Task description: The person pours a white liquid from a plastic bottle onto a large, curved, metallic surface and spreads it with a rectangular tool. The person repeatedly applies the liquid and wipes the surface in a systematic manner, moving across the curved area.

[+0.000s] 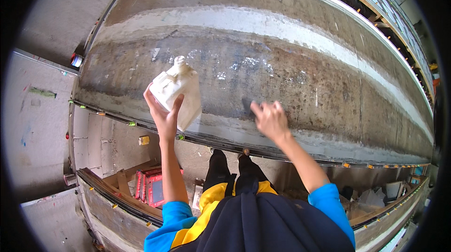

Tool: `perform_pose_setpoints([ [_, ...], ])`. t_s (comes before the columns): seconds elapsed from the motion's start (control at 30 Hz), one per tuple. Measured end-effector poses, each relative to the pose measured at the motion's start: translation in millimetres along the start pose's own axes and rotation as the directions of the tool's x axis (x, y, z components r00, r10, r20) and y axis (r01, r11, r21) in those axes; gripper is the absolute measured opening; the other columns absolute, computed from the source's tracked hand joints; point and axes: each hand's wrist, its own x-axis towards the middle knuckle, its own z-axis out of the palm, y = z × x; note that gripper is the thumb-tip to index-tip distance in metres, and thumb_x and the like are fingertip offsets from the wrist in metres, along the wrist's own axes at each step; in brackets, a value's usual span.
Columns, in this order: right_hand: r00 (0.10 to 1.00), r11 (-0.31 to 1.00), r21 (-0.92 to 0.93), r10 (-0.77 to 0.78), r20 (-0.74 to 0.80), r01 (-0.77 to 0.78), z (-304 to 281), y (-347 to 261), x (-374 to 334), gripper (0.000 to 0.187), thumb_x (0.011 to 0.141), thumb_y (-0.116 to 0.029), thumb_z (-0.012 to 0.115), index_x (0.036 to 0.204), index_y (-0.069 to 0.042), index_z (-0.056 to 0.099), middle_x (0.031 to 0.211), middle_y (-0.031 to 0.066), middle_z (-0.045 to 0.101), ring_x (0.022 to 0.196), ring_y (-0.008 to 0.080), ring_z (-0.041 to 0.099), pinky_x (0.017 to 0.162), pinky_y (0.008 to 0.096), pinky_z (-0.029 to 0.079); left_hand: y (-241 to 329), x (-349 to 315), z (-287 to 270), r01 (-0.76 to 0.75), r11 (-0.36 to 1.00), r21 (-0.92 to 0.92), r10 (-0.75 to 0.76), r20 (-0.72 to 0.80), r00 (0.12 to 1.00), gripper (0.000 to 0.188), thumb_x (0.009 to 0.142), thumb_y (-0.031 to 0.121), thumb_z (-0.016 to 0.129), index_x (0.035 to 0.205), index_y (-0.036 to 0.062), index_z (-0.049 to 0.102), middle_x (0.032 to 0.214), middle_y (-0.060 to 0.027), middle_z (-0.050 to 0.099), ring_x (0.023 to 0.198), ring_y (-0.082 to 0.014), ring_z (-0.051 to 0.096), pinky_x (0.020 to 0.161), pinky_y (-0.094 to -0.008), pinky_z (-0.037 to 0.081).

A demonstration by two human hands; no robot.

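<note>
White, boxy plastic jug (189,87) with a short neck is held in the left hand (164,117), thumb on one side and fingers on the other, neck pointing away from the wearer. It is tilted, over the near edge of a long, stained grey-brown slab (324,106). To its right, the bare right hand (272,119) is blurred above the slab, fingers curled; whether it holds or touches anything, I cannot tell. Farther across runs a broad whitish band (235,19). Green clips (132,123) line the slab's near edge; below, flat red-bordered panels (152,187) lean together near the left forearm.
</note>
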Motion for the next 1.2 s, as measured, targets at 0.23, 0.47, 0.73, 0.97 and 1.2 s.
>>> perform_pose_setpoints([
  [0.23,0.996,0.992,0.106,0.058,0.063,-0.064,-11.7,24.9,23.9,0.024,0.081,-0.013,0.058,0.105,-0.012,0.052,0.06,0.011,0.06,0.056,0.0234,0.062,0.072,0.0382,0.05,13.5,-18.0,3.4,-0.006,1.0,-0.023,0.007,0.029,1.0,0.071,0.07,0.012,0.075,0.125,0.0025,0.032,0.115,-0.0122,0.045,0.11,-0.0215,0.044,0.096,-0.0338,0.034],
  [0.47,0.993,0.983,0.146,-0.118,0.009,0.115,-21.9,-25.2,-29.7,0.019,0.076,-0.007,0.055,0.094,-0.012,0.055,0.067,0.0117,0.063,0.06,0.0221,0.063,0.074,0.0368,0.049,4.7,-11.7,-1.6,-0.03,0.999,-0.023,0.033,0.134,0.99,0.071,0.07,0.017,0.077,0.125,0.0038,0.034,0.112,-0.0145,0.05,0.105,-0.0248,0.05,0.09,-0.0366,0.041],
  [0.73,0.982,0.966,0.187,0.185,-0.021,-0.178,-21.2,-10.4,-25.5,0.033,0.075,-0.024,0.069,0.102,-0.012,0.054,0.069,0.0103,0.063,0.067,0.0264,0.064,0.071,0.0368,0.049,28.7,11.7,26.2,-0.561,0.781,0.275,0.199,0.742,0.64,0.068,0.062,0.015,0.079,0.119,0.0047,0.043,0.113,-0.0137,0.052,0.105,-0.0313,0.053,0.089,-0.0409,0.043],
  [0.97,0.528,0.569,0.402,0.82,-0.219,-0.717,-68.7,1.1,-84.3,0.033,0.08,-0.032,0.066,0.098,-0.008,0.053,0.074,0.0197,0.062,0.071,0.036,0.063,0.06,0.0421,0.048,-13.6,3.2,53.6,-0.945,0.311,0.101,0.211,0.962,0.173,0.065,0.062,0.01,0.069,0.123,0.0108,0.045,0.109,-0.0073,0.052,0.096,-0.0252,0.05,0.086,-0.0373,0.042],
  [1.2,0.345,0.425,0.536,0.905,-0.248,-0.729,-89.1,-2.4,-130.8,0.031,0.079,-0.024,0.068,0.098,-0.005,0.052,0.074,0.0184,0.063,0.071,0.0347,0.065,0.06,0.0373,0.049,-13.8,-12.1,94.4,-0.985,0.175,-0.003,0.194,0.981,0.031,0.055,0.071,0.002,0.056,0.124,0.0118,0.045,0.107,-0.0055,0.052,0.09,-0.0249,0.049,0.082,-0.0353,0.042],
])
